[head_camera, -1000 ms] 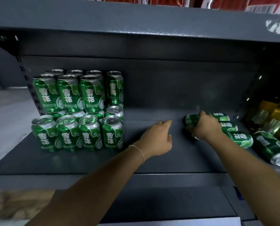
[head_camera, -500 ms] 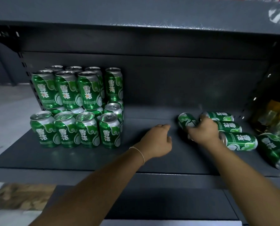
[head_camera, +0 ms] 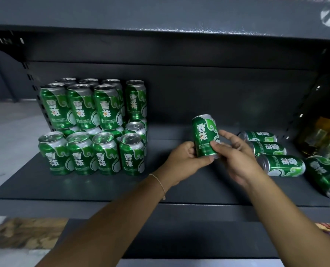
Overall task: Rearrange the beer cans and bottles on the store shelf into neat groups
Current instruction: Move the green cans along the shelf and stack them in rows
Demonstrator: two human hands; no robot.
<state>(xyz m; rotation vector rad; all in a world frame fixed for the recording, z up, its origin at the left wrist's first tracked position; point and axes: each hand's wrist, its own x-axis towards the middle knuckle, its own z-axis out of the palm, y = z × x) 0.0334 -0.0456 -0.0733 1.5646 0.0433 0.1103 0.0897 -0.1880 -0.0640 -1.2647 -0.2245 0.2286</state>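
An upright green beer can is held above the middle of the dark shelf. My left hand grips its lower left side, thumb under the base. My right hand pinches its lower right side with thumb and fingers. At the left stands a stacked group of green cans, two tiers high. Several more green cans lie on their sides at the right, just behind my right hand.
Yellow-capped glass bottles stand in the dark far right corner. The upper shelf hangs low overhead. A perforated upright marks the left end. Bare shelf floor lies between the stack and the fallen cans.
My right hand lifted one fallen can, turned it upright and brought it left. My left hand rose from the shelf and took hold of the can too.
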